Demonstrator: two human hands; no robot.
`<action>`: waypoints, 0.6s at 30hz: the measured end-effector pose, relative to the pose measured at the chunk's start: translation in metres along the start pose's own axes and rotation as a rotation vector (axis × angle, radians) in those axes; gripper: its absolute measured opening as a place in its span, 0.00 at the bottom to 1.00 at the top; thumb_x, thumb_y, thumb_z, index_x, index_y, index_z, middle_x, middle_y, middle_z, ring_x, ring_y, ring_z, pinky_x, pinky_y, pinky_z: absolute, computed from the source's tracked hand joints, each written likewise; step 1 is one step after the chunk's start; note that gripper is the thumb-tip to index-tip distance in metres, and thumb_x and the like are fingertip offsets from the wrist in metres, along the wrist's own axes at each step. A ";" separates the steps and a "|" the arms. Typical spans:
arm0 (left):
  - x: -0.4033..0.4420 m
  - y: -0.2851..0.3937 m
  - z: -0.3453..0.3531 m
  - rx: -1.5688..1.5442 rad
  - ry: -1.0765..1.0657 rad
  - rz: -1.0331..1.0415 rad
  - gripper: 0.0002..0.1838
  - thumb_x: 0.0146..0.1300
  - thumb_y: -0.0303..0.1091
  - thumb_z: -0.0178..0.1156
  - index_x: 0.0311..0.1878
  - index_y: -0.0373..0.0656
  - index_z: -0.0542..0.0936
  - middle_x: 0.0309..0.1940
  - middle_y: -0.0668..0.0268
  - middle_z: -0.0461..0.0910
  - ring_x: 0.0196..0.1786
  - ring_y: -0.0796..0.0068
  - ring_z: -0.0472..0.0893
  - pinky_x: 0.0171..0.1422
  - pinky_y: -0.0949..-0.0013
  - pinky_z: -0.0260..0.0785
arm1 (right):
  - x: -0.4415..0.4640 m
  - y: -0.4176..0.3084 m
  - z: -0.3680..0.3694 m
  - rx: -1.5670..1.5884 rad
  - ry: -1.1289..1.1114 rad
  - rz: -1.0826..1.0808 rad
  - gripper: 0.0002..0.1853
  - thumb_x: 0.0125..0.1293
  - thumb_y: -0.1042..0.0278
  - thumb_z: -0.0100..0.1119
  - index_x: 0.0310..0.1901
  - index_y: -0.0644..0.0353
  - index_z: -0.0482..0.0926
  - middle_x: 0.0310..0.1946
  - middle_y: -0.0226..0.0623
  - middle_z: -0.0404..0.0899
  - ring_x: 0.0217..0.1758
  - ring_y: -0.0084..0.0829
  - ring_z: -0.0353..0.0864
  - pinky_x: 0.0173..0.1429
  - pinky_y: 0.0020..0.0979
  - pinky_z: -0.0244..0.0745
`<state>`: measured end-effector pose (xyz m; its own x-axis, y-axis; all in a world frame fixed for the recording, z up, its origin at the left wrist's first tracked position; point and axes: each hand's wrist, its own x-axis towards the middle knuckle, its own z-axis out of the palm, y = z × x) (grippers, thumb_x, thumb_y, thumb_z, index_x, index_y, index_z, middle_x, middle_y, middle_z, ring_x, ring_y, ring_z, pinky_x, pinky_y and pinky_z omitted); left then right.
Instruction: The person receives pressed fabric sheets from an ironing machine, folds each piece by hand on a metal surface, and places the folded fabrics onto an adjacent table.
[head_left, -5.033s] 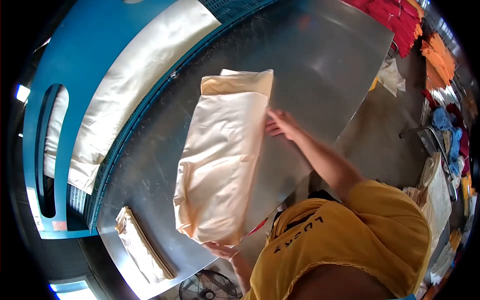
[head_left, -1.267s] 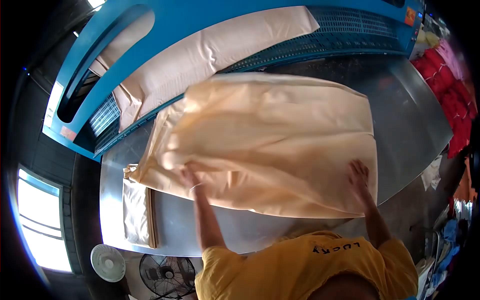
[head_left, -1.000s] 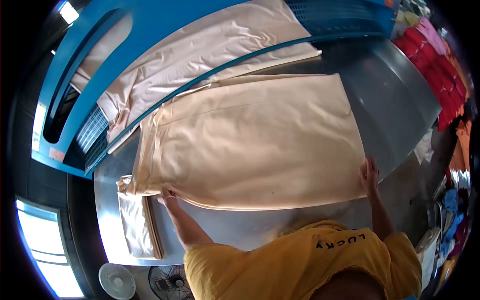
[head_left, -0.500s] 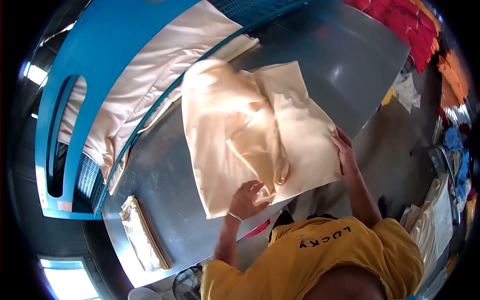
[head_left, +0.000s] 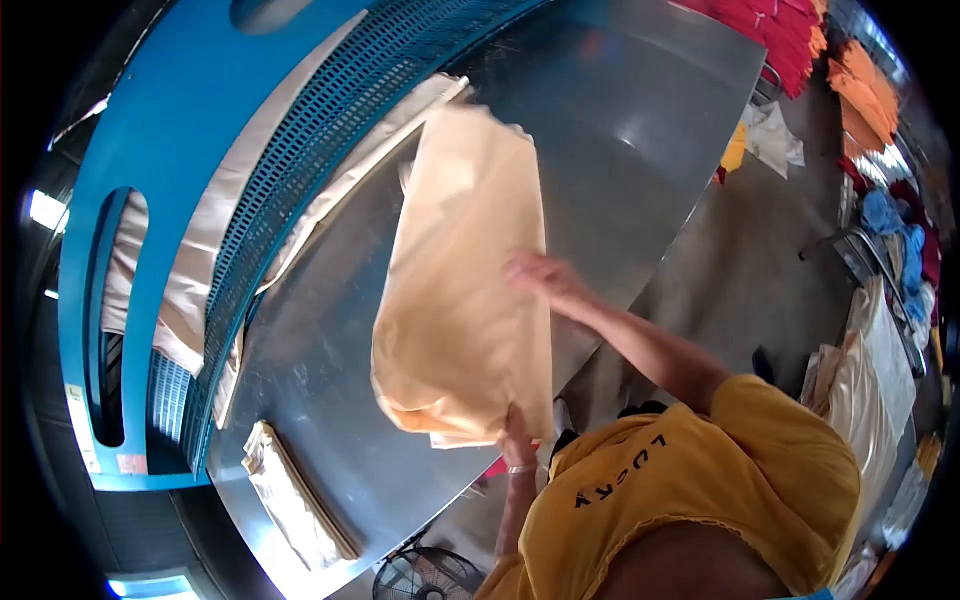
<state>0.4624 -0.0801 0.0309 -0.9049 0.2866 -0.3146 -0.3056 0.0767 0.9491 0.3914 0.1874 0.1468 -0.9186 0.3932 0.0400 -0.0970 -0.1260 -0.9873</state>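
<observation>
A cream cloth (head_left: 465, 270), folded into a long narrow shape, lies on the metal table (head_left: 640, 140). My left hand (head_left: 517, 440) grips its near edge, with some fingers hidden at the fabric. Over the cloth's right side is my right hand (head_left: 545, 278), blurred, its fingers partly spread. A folded cream bundle (head_left: 295, 500) rests at the table's near left corner. More cream fabric (head_left: 350, 175) hangs from the blue machine onto the table's far left edge.
The blue machine (head_left: 150, 150) with its perforated panel borders the table on the left. A black fan (head_left: 428, 575) stands below the near edge. Red cloths (head_left: 775, 40), orange cloths (head_left: 865, 95) and a cream pile (head_left: 860, 385) are at the right.
The cloth has gone from spread wide to a narrow fold. My right hand has moved left off its right edge, and my left hand has shifted right. Fabric at the machine has slid toward the table.
</observation>
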 end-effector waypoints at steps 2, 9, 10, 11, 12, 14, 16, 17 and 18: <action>-0.028 -0.024 -0.070 -0.010 0.152 0.191 0.22 0.65 0.42 0.48 0.51 0.31 0.73 0.44 0.57 0.76 0.43 0.69 0.76 0.46 0.65 0.71 | -0.005 0.029 -0.025 0.063 0.405 0.150 0.26 0.62 0.50 0.53 0.54 0.62 0.69 0.39 0.36 0.77 0.41 0.25 0.78 0.42 0.26 0.74; -0.021 0.077 -0.135 -0.058 0.409 -0.013 0.24 0.58 0.45 0.58 0.50 0.35 0.70 0.39 0.59 0.75 0.39 0.69 0.76 0.40 0.67 0.71 | 0.022 0.080 0.043 0.328 0.414 0.454 0.15 0.56 0.61 0.62 0.38 0.62 0.74 0.16 0.29 0.71 0.10 0.19 0.66 0.10 0.19 0.56; -0.016 0.102 -0.130 -0.048 0.311 -0.094 0.24 0.57 0.44 0.58 0.50 0.36 0.70 0.40 0.59 0.74 0.39 0.69 0.76 0.40 0.67 0.71 | 0.022 0.084 0.044 0.362 0.367 0.442 0.14 0.56 0.66 0.61 0.40 0.66 0.74 0.21 0.33 0.75 0.15 0.23 0.72 0.14 0.22 0.64; -0.009 0.117 -0.123 -0.033 0.200 -0.176 0.24 0.56 0.43 0.59 0.51 0.36 0.70 0.41 0.59 0.74 0.40 0.69 0.76 0.40 0.66 0.71 | 0.023 0.096 0.051 0.437 0.519 0.311 0.15 0.56 0.68 0.60 0.41 0.70 0.73 0.28 0.39 0.78 0.24 0.28 0.78 0.22 0.27 0.73; 0.005 0.086 -0.141 -0.063 0.326 -0.335 0.24 0.54 0.40 0.60 0.52 0.37 0.70 0.45 0.58 0.73 0.42 0.67 0.76 0.42 0.66 0.72 | 0.000 0.065 0.048 0.440 0.427 0.239 0.15 0.56 0.69 0.59 0.42 0.71 0.73 0.33 0.42 0.78 0.31 0.32 0.80 0.30 0.29 0.76; 0.008 0.082 -0.159 0.142 0.034 -0.211 0.24 0.53 0.38 0.60 0.52 0.37 0.70 0.48 0.56 0.73 0.45 0.62 0.75 0.45 0.63 0.72 | -0.045 0.055 0.020 0.270 0.386 0.326 0.18 0.55 0.63 0.61 0.44 0.65 0.75 0.30 0.34 0.77 0.26 0.24 0.76 0.27 0.23 0.72; 0.009 0.113 -0.133 -0.029 -0.025 -0.374 0.24 0.52 0.36 0.60 0.52 0.37 0.71 0.50 0.53 0.72 0.49 0.58 0.75 0.47 0.58 0.72 | -0.104 0.062 -0.011 0.341 0.509 0.223 0.17 0.54 0.59 0.62 0.42 0.61 0.77 0.26 0.22 0.74 0.22 0.15 0.68 0.23 0.19 0.63; 0.009 0.121 -0.119 -0.031 -0.073 -0.404 0.24 0.53 0.36 0.60 0.52 0.37 0.71 0.50 0.53 0.72 0.49 0.58 0.75 0.47 0.59 0.72 | -0.139 0.051 -0.037 0.307 0.567 0.289 0.18 0.54 0.59 0.62 0.43 0.60 0.76 0.27 0.24 0.76 0.26 0.17 0.71 0.26 0.21 0.67; 0.013 0.129 -0.096 -0.003 -0.162 -0.393 0.23 0.54 0.37 0.59 0.52 0.37 0.71 0.51 0.53 0.72 0.49 0.58 0.75 0.48 0.59 0.72 | -0.165 0.049 -0.053 0.321 0.731 0.254 0.17 0.54 0.60 0.60 0.43 0.61 0.77 0.28 0.25 0.76 0.27 0.18 0.72 0.26 0.22 0.67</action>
<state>0.3832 -0.1586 0.1472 -0.6616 0.3822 -0.6452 -0.6191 0.2072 0.7575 0.5587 0.1650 0.0837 -0.4582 0.7955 -0.3966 -0.1271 -0.5003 -0.8565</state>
